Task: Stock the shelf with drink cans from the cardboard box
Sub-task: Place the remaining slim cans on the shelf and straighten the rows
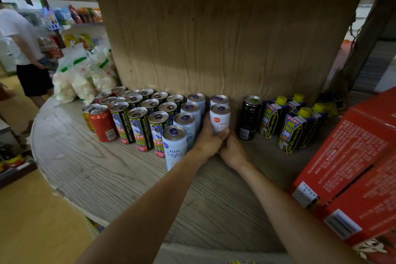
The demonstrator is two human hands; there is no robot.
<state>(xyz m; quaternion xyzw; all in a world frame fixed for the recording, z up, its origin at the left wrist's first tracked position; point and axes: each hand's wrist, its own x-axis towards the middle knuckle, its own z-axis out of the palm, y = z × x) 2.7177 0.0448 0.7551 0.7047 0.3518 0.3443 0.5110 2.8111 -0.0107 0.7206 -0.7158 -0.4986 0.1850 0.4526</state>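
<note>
Closely, blue cans point(184, 123) and a black can point(249, 118) flank the upright white can point(220, 118); left hand point(209, 137) grips it; right hand point(232, 149) perhaps touches it, grip unclear.

Nearest the aisle, the front can point(174, 152) reads "RIO Light" in grey-blue letters. The held can point(220, 121), gripped by the left hand point(209, 137), shows an orange "New!" badge above "RIO" and a partly covered "Ligh". The black can point(249, 117) carries the green Monster claw mark. The yellow-capped cartons point(289, 133) bear the yellow characters 椰树牌. The tall cans point(140, 130) show 坚持 and a large 榨. The red can point(102, 124) has a barcode, and the red boxes point(342, 156) carry barcode stickers and white print too small to read.
</note>
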